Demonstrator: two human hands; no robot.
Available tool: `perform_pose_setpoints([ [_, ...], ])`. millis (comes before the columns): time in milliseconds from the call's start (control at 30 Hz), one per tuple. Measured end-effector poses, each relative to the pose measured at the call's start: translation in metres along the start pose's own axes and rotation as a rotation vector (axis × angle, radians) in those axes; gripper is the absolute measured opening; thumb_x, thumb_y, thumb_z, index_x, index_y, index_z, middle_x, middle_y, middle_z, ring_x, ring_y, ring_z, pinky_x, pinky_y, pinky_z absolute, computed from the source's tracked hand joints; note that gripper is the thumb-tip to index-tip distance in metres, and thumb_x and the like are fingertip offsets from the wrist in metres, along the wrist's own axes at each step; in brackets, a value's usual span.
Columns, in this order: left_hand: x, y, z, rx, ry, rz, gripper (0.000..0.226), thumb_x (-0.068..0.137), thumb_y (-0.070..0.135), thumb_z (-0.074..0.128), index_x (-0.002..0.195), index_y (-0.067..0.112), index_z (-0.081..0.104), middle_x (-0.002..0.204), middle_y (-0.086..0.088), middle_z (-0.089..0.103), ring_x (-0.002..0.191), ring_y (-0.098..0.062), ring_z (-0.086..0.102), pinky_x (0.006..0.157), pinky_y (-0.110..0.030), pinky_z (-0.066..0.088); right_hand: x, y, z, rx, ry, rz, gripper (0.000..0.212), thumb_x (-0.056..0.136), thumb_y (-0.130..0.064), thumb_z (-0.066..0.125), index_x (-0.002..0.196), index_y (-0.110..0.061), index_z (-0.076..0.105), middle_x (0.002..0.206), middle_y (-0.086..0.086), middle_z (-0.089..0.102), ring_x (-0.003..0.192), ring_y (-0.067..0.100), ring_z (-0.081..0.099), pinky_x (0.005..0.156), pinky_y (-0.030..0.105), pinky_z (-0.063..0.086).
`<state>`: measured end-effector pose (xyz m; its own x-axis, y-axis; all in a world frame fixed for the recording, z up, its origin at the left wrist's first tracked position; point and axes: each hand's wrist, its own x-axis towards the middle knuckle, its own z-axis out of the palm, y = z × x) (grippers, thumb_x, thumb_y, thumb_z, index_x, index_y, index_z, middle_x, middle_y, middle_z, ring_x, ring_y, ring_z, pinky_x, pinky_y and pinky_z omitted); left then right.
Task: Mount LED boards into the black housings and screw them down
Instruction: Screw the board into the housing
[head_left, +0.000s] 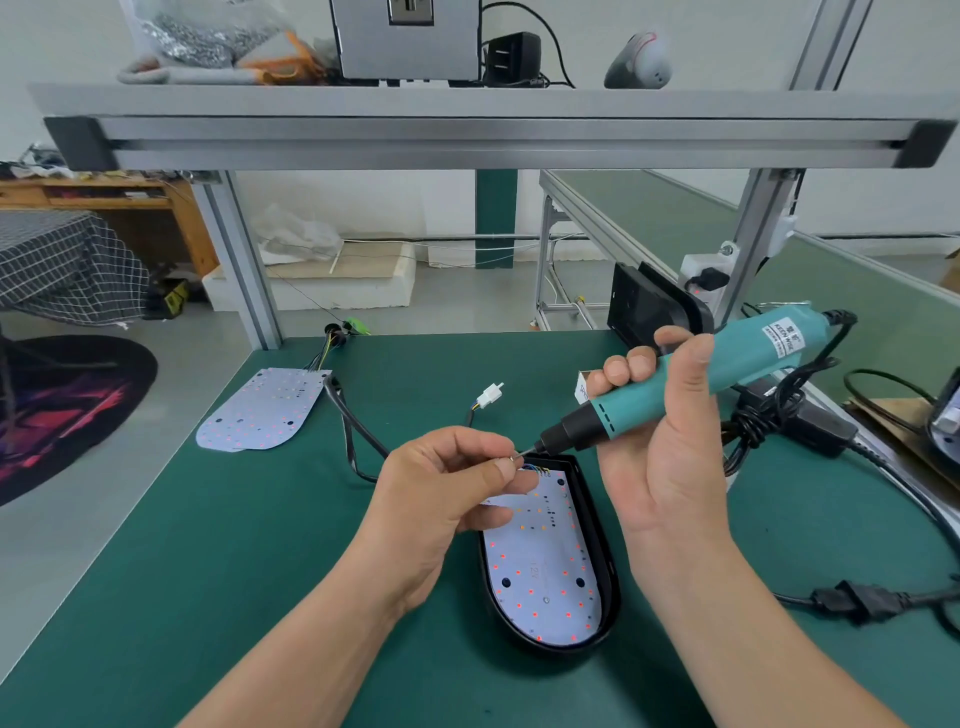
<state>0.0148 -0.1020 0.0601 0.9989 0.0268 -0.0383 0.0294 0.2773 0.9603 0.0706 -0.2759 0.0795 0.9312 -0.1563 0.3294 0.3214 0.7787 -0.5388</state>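
Left hand (457, 488): thumb and forefinger pinched on a small screw (513, 458), other fingers loosely curled, held just above the top end of the black housing (609, 551). Right hand (670, 431): wrapped round the teal electric screwdriver (743, 358), tool tilted down to the left, bit tip right at the screw. LED board (540, 566) seated inside the housing, white face up, red and orange dots across it, coloured wires at its top edge under the left fingers. Housing flat on the green bench (208, 571), front centre, rounded end toward the wearer. Black cable (353, 431) looping from behind the left hand out across the bench; white connector (491, 397) on a short lead just behind that hand. Spare LED boards (265, 410) flat at back left, looks like two stacked, wire bundle off the far edge. Second black housing (644, 306) propped upright at back right, near the frame post. Cord bundled beside a black power brick (810, 426) to the right; black plug (857, 603) lying near the right edge. Small white box (583, 388) partly hidden behind the right hand. Upper shelf (467, 104) overhead, carrying a grey box and clutter.
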Motion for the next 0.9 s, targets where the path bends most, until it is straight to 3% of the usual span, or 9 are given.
perform_pose_setpoints([
  [200,0.002,-0.002,-0.001,0.248,0.058,0.149,0.029,0.093,-0.002,0.075,0.086,0.026,0.078,0.088,-0.006,0.08,0.085,-0.02,0.081,0.048,-0.019,0.047,-0.002,0.002,-0.002,0.015,0.023,0.04,0.033,0.093,-0.048,0.065,0.108,-0.02,0.06,0.081,0.0,0.053,0.075,0.018,0.058,0.085,0.037,0.054],
  [367,0.002,-0.011,0.0,0.349,0.05,0.218,0.04,0.094,-0.001,0.073,0.093,0.038,0.077,0.092,0.003,0.08,0.081,-0.019,0.079,0.055,-0.013,0.047,-0.002,0.003,-0.005,0.033,0.074,0.061,0.033,0.093,-0.048,0.067,0.106,-0.019,0.058,0.08,-0.001,0.052,0.072,0.017,0.058,0.082,0.036,0.054],
  [633,0.005,-0.019,-0.003,0.391,0.019,0.268,0.04,0.094,-0.001,0.073,0.098,0.039,0.076,0.097,0.006,0.08,0.072,-0.015,0.071,0.072,-0.024,0.059,-0.002,0.004,-0.006,0.05,0.117,0.062,0.03,0.096,-0.046,0.065,0.104,-0.018,0.056,0.077,-0.002,0.051,0.07,0.015,0.055,0.077,0.033,0.054],
  [767,0.004,-0.017,-0.003,0.41,-0.011,0.287,0.041,0.083,0.011,0.067,0.105,0.045,0.074,0.107,0.012,0.079,0.075,-0.016,0.068,0.07,-0.021,0.056,-0.002,0.004,-0.006,0.053,0.129,0.067,0.03,0.096,-0.046,0.065,0.104,-0.018,0.056,0.078,-0.002,0.05,0.07,0.015,0.054,0.079,0.033,0.053],
  [900,0.006,-0.01,-0.012,0.483,0.16,0.264,0.044,0.077,0.024,0.057,0.114,0.045,0.066,0.099,0.023,0.071,0.07,-0.005,0.059,0.064,-0.016,0.048,-0.001,0.003,-0.009,0.052,0.14,0.056,0.03,0.097,-0.045,0.068,0.104,-0.018,0.057,0.078,-0.002,0.05,0.071,0.016,0.054,0.08,0.034,0.053],
])
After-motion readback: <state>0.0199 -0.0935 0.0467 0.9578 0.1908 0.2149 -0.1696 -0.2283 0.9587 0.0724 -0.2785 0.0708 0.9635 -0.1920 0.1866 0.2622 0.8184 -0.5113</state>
